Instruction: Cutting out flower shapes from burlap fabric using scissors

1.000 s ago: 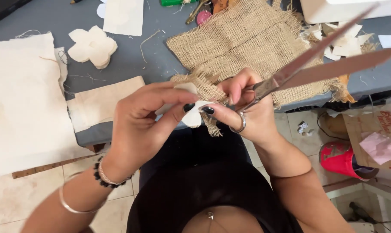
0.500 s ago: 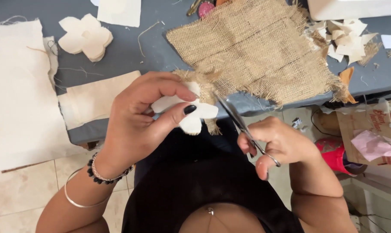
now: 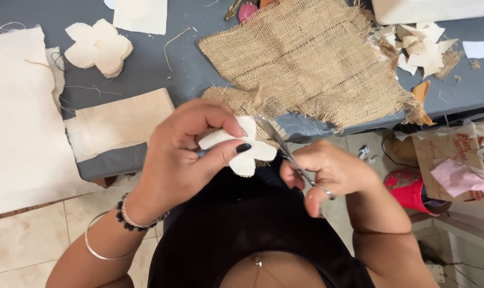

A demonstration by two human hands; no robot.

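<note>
Grey tabletop (image 3: 162, 69) carries a frayed burlap square (image 3: 311, 58), a cream flower cut-out (image 3: 99, 47), folded cream cloth (image 3: 119, 121), a larger white cloth (image 3: 18, 117) and paper scraps (image 3: 419, 47). Just off its edge, the left hand (image 3: 180, 160) pinches a white flower-shaped piece (image 3: 244, 150) backed with burlap. The right hand (image 3: 332, 173) grips scissors (image 3: 284, 149), blades at the piece's edge; probably touching, though fingers partly block the view. A red container (image 3: 413, 192) sits below right.
</note>
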